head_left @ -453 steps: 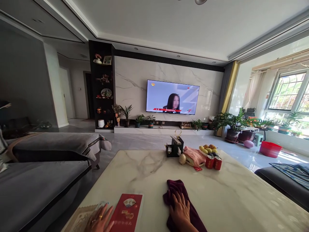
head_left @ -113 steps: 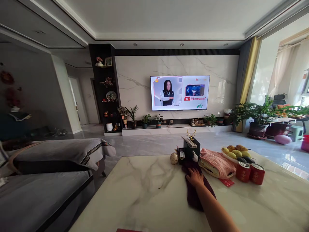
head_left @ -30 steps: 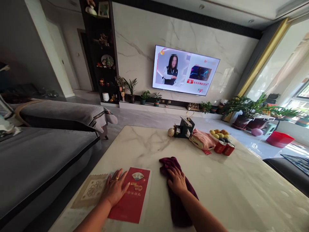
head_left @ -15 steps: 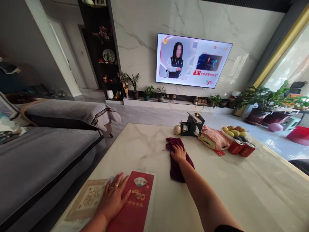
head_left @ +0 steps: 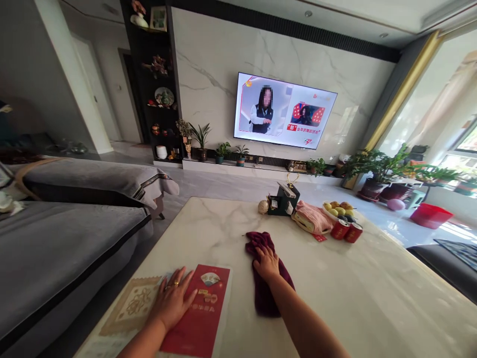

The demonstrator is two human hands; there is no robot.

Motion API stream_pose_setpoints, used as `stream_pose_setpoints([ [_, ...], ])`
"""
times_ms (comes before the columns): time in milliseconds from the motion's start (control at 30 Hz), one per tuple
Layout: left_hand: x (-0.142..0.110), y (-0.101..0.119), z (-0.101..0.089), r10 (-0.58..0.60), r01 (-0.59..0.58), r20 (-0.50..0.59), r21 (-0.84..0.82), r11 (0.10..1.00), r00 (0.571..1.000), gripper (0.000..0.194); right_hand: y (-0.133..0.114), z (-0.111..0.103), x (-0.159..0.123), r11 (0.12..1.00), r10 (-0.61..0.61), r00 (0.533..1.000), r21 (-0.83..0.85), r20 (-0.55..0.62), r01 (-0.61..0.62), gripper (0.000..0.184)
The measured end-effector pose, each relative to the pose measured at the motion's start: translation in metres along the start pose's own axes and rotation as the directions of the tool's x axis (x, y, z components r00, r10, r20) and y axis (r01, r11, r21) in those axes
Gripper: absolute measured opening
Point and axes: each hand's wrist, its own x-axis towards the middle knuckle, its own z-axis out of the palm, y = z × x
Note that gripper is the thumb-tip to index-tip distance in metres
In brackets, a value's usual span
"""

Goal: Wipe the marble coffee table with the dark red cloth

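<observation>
My right hand [head_left: 267,263] lies flat, fingers spread, on a dark purple cloth [head_left: 265,301] near the middle of the pale marble-look table [head_left: 328,283]. Part of the cloth bunches up beyond the fingertips. To the left, my left hand [head_left: 172,301] rests with its fingers apart, a ring on one of them. Beneath its fingers is the left side of a red printed packet [head_left: 203,323], which seems to lie in a clear sleeve. Beside that packet, partly under the same hand, a tan patterned square [head_left: 130,306] lies near the table's left edge.
Along the far side of the table stand a round ornament [head_left: 263,207], a dark green box [head_left: 286,201], a pink cloth [head_left: 313,218] over a basket, a fruit bowl [head_left: 337,213] and two red cans [head_left: 346,231]. A grey sofa [head_left: 70,238] flanks the table's left.
My right hand and the purple cloth have slid toward me across the table. My left hand stays on the packet. The head view has tilted up.
</observation>
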Motion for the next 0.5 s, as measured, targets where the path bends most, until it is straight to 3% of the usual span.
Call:
stream_pose_setpoints([
  [167,-0.003,0.004,-0.004,0.007,-0.007,-0.029,-0.013,1.0,1.0,0.071,0.012,0.033,-0.099,0.998,-0.05,0.998,0.041,-0.026,0.051,0.081],
  [267,-0.005,0.005,-0.006,0.01,-0.011,-0.034,-0.03,1.0,0.999,0.07,0.02,0.05,-0.137,0.996,-0.07,0.997,0.055,-0.034,0.072,0.082],
  [367,-0.006,0.005,-0.006,0.006,-0.008,-0.041,-0.042,0.999,0.999,0.07,0.021,0.057,-0.147,0.996,-0.067,0.998,0.058,-0.023,0.068,0.082],
  [500,-0.004,0.003,-0.001,0.008,-0.012,-0.057,-0.054,0.999,0.998,0.071,0.006,0.049,-0.121,0.998,-0.04,0.999,0.054,-0.009,0.041,0.079],
])
